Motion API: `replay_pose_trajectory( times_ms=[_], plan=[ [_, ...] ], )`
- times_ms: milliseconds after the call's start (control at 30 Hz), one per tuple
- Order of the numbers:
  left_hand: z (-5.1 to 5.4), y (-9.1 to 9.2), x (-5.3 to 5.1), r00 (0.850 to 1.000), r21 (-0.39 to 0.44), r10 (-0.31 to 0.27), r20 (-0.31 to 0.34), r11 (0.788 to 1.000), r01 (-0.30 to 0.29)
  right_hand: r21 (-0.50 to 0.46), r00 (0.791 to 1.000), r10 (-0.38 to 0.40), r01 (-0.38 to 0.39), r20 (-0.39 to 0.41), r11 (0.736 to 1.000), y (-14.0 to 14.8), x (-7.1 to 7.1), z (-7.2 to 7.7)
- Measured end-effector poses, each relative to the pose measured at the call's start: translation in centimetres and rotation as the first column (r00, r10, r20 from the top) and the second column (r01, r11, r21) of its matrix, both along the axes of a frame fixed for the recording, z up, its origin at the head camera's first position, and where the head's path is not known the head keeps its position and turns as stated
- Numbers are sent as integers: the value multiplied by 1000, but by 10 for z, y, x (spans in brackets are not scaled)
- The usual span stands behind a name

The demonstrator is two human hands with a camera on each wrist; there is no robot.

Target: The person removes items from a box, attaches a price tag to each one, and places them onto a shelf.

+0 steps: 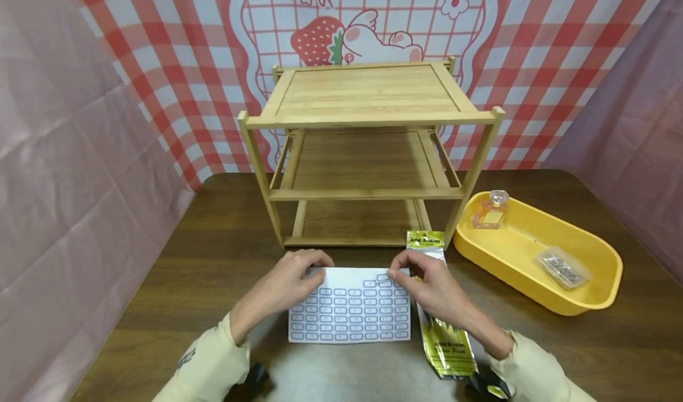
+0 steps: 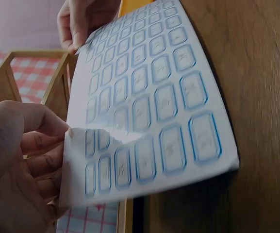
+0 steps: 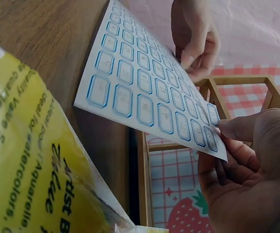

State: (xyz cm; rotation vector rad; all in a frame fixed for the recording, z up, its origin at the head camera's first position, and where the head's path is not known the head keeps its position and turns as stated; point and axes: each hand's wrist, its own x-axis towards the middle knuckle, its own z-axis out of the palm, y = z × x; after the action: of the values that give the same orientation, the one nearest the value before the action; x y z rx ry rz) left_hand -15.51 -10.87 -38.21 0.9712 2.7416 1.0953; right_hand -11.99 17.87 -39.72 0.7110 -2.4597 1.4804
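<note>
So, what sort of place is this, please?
Perhaps a curtained-off tabletop workspace, though the wider room is hidden: checked cloth hangs behind, pinkish cloth hangs on both sides, and a wooden rack stands on the table.

Packet [image 1: 452,354], right of sheet [image 1: 349,310]: "Artist Brushes" at far and near ends, "Value Pack" at near end; also "ideal for watercolors", "Aquarelle". Far cloth [image 1: 205,64]: sideways "st", rest cut off. Sheet's print illegible.
</note>
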Motion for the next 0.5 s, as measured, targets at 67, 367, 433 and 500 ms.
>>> replay_pose_trajectory(
  times_ms=[67,367,433,500],
  plan=[
    [-1,-6,-1,1000,-1,15,22,1000,-15,-3,1000,-7,7,19,1000,1,-1,-1],
    [-4,-26,-6,992,-32,79,101,997,-76,30,994,-40,37,104,999,2,-3,-4],
    [-5,-28,-6,990,-37,83,116,996,-79,49,992,-44,39,119,998,2,-5,-5],
    [-7,-29,-6,988,-45,87,125,996,-82,72,990,-49,40,132,997,1,-6,-7]
  ],
)
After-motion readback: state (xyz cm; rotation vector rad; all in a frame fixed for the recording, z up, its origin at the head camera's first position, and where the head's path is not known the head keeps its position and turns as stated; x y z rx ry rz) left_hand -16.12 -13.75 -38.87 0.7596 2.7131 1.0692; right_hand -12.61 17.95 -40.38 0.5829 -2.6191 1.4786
